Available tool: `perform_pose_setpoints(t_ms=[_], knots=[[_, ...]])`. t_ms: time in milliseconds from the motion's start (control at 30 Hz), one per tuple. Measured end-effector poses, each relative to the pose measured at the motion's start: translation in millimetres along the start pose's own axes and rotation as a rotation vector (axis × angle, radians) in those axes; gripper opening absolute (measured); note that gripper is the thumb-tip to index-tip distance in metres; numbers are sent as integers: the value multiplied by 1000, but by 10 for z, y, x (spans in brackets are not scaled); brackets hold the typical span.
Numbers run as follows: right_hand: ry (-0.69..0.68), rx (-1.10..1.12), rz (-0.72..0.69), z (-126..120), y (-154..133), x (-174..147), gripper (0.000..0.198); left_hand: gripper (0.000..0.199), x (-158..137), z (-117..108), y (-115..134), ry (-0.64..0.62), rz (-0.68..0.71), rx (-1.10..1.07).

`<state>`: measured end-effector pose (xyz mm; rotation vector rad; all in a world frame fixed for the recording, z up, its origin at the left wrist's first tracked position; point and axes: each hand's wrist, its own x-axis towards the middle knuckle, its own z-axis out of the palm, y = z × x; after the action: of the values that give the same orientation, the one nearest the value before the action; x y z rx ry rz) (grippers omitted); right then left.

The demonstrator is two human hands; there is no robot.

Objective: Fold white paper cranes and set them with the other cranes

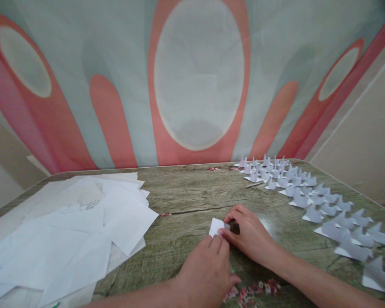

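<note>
A small folded piece of white paper (216,226) lies at the middle of the table, between my two hands. My right hand (247,233) pinches its right edge between thumb and fingers. My left hand (208,265) presses on the near side of the paper, its fingers curled and partly hiding the lower edge. The left fingertips are hidden behind the knuckles, so I cannot see whether they grip the paper or only hold it down.
A loose heap of white paper sheets (70,239) covers the table's left side. Rows of folded paper birds (311,213) stand along the right. The wood-patterned tabletop (179,194) has printed flowers. Behind it hangs a grey-green backdrop (131,51) with coral shapes.
</note>
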<state>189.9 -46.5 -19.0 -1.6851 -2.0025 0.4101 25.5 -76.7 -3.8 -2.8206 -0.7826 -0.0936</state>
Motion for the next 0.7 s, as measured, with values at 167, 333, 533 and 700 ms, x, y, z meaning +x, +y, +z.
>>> perform_pose_setpoints(t_ms=[167,333,533,700], knots=[[-46,89,26,-4,15,-13,11,46,16,13,-17,57,39,-11],[-116,313,98,-12,-6,-42,6,38,20,53,-51,110,79,-34],[1,496,74,-54,34,-12,20,17,16,-8,-157,108,53,-332],[290,137,-260,-103,113,-4,18,23,87,-4,-294,145,-392,-965]])
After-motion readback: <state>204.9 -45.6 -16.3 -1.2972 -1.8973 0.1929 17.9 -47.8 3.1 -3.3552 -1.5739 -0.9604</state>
